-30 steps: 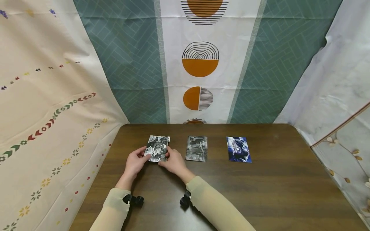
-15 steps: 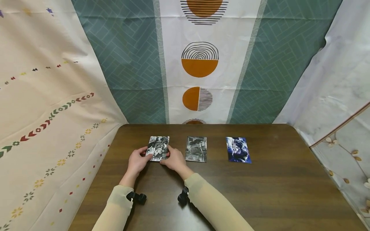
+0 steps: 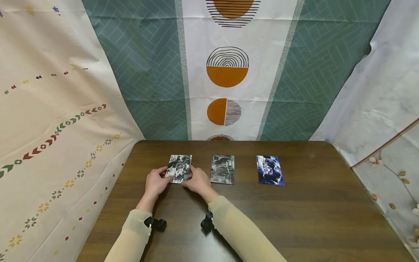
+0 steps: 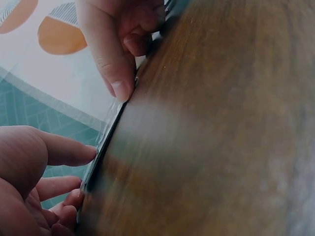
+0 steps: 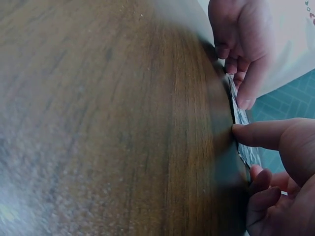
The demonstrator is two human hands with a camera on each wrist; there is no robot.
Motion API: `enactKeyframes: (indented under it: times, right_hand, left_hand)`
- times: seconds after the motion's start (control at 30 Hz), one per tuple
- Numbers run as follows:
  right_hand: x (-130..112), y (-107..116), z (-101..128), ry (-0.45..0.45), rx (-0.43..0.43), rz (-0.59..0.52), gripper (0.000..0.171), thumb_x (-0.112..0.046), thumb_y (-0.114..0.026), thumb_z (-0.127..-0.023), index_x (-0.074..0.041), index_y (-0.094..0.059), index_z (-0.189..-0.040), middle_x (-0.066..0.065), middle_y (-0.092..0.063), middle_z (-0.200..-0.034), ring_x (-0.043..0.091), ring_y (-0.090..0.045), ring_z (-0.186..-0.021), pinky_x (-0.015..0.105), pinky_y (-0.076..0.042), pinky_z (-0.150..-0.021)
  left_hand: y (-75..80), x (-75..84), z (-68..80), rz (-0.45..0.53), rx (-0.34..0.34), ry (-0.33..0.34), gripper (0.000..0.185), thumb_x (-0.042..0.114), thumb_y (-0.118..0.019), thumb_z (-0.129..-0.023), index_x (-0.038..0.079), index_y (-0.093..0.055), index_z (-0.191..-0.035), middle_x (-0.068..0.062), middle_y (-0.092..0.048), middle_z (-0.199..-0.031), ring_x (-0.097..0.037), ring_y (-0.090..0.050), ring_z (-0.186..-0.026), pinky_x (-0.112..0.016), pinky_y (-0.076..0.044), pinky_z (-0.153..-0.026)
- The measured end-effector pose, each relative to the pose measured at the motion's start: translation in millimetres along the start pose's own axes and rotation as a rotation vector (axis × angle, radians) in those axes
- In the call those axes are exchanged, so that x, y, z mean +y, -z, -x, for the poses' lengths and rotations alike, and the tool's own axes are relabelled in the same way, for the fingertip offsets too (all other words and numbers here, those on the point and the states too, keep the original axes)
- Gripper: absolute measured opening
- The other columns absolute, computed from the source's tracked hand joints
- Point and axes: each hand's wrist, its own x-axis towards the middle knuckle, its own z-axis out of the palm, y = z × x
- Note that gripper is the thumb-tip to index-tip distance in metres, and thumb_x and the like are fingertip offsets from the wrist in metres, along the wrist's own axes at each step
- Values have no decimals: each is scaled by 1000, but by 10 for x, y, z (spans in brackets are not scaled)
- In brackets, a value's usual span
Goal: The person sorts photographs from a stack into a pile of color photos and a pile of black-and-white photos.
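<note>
Just left of the middle of the frame, the person had both hands on a black-and-white photo card, which was over the far part of the brown wood-grain table. The left hand gripped its left side, thumb laid at the lower left corner, and the right hand pinched the opposite side close to the lower right corner. In the left wrist view I could see the thumbs and fingers meeting along the card's thin edge; whether it lay quite flat on the wood or was slightly raised, I could not tell. Near the right hand, at the centre of the frame, a grey-toned photo card lay on the table, apart from the held one. Farther over, right of centre, a blue-tinted photo card lay a little askew, well apart from both hands. Two pale yellow sleeves, the left and the right, came up from the bottom of the frame, each with a small black camera at the wrist. Behind the table, a green and white cloth with orange half-circles filled the top centre; a cream patterned cloth hung at the left and a whitish floral one at the right.
</note>
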Motion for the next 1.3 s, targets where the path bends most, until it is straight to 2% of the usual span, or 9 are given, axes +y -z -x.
enactKeyframes:
  times: [0.27, 0.43, 0.77, 0.9, 1.03, 1.2, 1.3]
  right_hand:
    - [18, -3, -23, -12, -7, 24, 89, -44, -90, -83, -6, -55, -155, -9, -58, -88, 13, -56, -84, 34, -50, -79]
    - [30, 12, -11, -13, -8, 18, 89, -43, -90, -84, -5, -55, -156, -9, -58, -88, 14, -57, -85, 34, -51, -81]
    - [46, 104, -31, 11, 33, 23, 84, -41, -91, -82, -5, -59, -151, -8, -58, -89, 14, -57, -84, 34, -51, -79]
    - [56, 123, -25, -2, 19, 28, 82, -42, -89, -84, -6, -58, -152, -7, -57, -88, 13, -56, -83, 33, -50, -78]
    - [55, 117, -30, -7, 46, 29, 79, -39, -88, -84, -6, -59, -150, -7, -57, -89, 14, -56, -83, 34, -49, -78]
    - [18, 49, -10, 20, 25, 9, 80, -38, -88, -85, -4, -59, -151, -8, -58, -88, 14, -56, -84, 34, -50, -79]
    - [12, 5, -6, 19, 4, 19, 78, -39, -88, -86, -4, -59, -150, -8, -56, -85, 14, -55, -81, 32, -49, -77]
  left_hand:
    - [-6, 20, -22, -43, 0, -11, 55, 17, -77, -89, -4, -68, -139, -20, -64, -113, -42, -54, -110, -56, -41, -97]
    - [-16, 51, -24, -53, -3, -3, 57, 17, -77, -89, -4, -67, -140, -19, -63, -113, -42, -53, -109, -56, -41, -96]
    - [-33, 122, -86, -15, -7, -7, 58, 17, -77, -90, -4, -65, -142, -21, -63, -114, -40, -55, -109, -55, -43, -97]
    - [-44, 133, -102, -14, -11, -1, 58, 17, -78, -89, -4, -66, -142, -21, -64, -114, -41, -55, -110, -55, -43, -99]
    - [-36, 146, -103, 0, -28, -15, 59, 20, -78, -91, -5, -64, -143, -21, -63, -115, -42, -53, -112, -56, -42, -100]
    - [12, 91, -56, -12, -28, 9, 59, 19, -78, -91, -6, -64, -142, -22, -64, -115, -42, -55, -110, -56, -44, -97]
    - [17, 49, -44, -11, -40, 24, 58, 19, -78, -91, -6, -65, -142, -21, -65, -115, -40, -56, -107, -51, -45, -94]
